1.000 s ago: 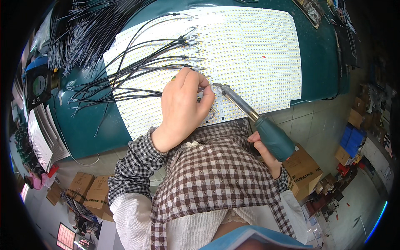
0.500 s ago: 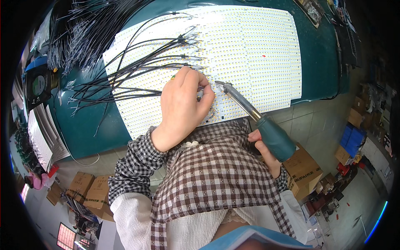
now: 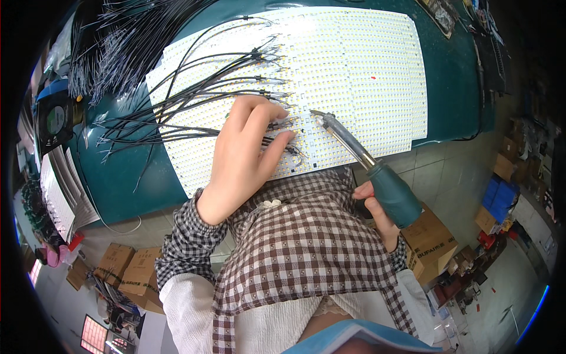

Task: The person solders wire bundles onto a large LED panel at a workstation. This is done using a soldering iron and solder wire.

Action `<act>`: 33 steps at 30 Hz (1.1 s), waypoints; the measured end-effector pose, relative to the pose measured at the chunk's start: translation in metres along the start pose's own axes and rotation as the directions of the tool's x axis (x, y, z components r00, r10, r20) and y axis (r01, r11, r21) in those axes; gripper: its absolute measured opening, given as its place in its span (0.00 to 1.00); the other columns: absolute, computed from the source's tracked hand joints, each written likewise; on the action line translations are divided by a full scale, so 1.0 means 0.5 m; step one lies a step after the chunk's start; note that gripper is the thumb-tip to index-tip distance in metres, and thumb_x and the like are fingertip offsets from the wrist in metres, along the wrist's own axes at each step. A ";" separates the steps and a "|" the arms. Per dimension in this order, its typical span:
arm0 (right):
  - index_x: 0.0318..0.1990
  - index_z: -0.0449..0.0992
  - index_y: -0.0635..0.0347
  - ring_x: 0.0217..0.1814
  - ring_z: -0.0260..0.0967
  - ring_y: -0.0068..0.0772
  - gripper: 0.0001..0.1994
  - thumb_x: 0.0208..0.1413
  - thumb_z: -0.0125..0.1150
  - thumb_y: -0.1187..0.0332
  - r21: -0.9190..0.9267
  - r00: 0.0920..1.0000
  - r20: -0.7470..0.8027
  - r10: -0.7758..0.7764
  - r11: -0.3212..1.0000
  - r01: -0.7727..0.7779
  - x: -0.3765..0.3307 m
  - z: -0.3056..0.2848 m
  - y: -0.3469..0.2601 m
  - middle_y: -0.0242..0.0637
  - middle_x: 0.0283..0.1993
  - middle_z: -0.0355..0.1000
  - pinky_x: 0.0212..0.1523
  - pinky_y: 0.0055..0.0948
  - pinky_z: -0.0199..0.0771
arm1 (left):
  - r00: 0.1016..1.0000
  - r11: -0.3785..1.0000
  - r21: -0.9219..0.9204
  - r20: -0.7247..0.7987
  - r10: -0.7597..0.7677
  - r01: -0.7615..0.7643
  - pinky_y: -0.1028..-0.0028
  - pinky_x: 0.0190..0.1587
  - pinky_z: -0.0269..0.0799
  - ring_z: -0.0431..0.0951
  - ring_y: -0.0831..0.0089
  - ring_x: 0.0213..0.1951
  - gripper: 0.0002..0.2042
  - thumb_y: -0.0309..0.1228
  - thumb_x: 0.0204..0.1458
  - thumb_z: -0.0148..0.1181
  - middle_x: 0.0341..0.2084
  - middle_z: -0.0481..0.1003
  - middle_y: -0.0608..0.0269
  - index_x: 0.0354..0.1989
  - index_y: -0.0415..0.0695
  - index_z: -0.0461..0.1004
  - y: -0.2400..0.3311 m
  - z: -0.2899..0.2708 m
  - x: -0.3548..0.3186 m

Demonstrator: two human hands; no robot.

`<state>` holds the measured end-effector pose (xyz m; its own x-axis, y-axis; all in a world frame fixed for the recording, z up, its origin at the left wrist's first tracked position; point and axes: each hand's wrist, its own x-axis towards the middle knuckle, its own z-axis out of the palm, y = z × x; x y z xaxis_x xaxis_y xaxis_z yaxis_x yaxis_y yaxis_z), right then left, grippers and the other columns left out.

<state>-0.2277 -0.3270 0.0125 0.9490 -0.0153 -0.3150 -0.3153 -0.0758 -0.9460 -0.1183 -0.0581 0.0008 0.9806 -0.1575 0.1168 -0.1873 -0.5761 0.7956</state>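
Observation:
White LED boards (image 3: 377, 88), dotted with rows of small yellow chips, lie as one wide sheet on the green table. Black cables (image 3: 203, 97) stretch over their left half, the thin wire ends at a column near the middle. Over the nearer cables is my left hand (image 3: 239, 150), open, thumb and fingers apart, hiding part of them. My right hand (image 3: 382, 218) is closed on the green handle of a soldering iron (image 3: 394, 192). The iron's tip points up and left, close to the boards' middle, right of my left fingertips; whether it touches cannot be made out.
A big bundle of black wires (image 3: 127, 50) lies at the far left. Below it stands a black fan-like device (image 3: 56, 121), with stacked white sheets (image 3: 65, 183) nearer. Cardboard boxes (image 3: 430, 242) sit on the floor at both sides. The green table edge (image 3: 135, 203) runs before me.
My left hand has shifted slightly left and its pinched fingers have spread, uncovering cable ends. The soldering iron has moved a little to the right.

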 end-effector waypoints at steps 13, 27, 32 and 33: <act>0.49 0.74 0.73 0.38 0.80 0.34 0.17 0.53 0.70 0.78 0.053 0.996 -0.013 -0.083 0.995 0.083 0.024 0.006 -0.001 0.45 0.37 0.80 0.42 0.33 0.84 | 0.946 0.880 0.346 0.122 0.300 -0.324 0.62 0.40 0.69 0.75 0.60 0.39 0.13 0.22 0.44 0.69 0.36 0.76 0.63 0.39 0.45 0.76 -0.003 -0.036 -0.033; 0.47 0.77 0.69 0.44 0.77 0.33 0.10 0.59 0.65 0.77 0.131 0.989 0.052 -0.139 0.983 0.131 0.034 0.003 -0.006 0.43 0.43 0.78 0.46 0.32 0.82 | 0.929 0.928 0.254 0.321 0.185 -0.272 0.68 0.36 0.73 0.78 0.61 0.36 0.13 0.25 0.47 0.68 0.33 0.78 0.61 0.42 0.44 0.78 -0.012 -0.073 0.001; 0.48 0.76 0.69 0.47 0.77 0.34 0.10 0.60 0.63 0.77 0.231 0.995 0.023 -0.099 0.969 0.091 0.035 0.012 -0.013 0.44 0.45 0.76 0.48 0.33 0.83 | 0.924 0.991 -0.079 0.375 -0.071 0.108 0.74 0.29 0.73 0.79 0.72 0.28 0.07 0.23 0.55 0.64 0.31 0.78 0.63 0.41 0.40 0.76 -0.006 -0.081 -0.010; 0.48 0.76 0.69 0.47 0.77 0.34 0.10 0.60 0.63 0.77 0.230 0.995 0.022 -0.098 0.969 0.091 0.034 0.011 -0.013 0.44 0.45 0.76 0.48 0.33 0.83 | 0.868 0.888 -0.241 0.417 -0.270 0.392 0.76 0.27 0.73 0.79 0.76 0.26 0.05 0.22 0.57 0.62 0.30 0.78 0.63 0.41 0.39 0.76 -0.002 -0.080 -0.012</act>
<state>-0.2096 -0.3212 0.0130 0.9749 0.0145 -0.2222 -0.2217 0.1540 -0.9629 -0.1215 -0.0246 0.0231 0.8775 -0.3153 -0.3614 0.2322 -0.3800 0.8954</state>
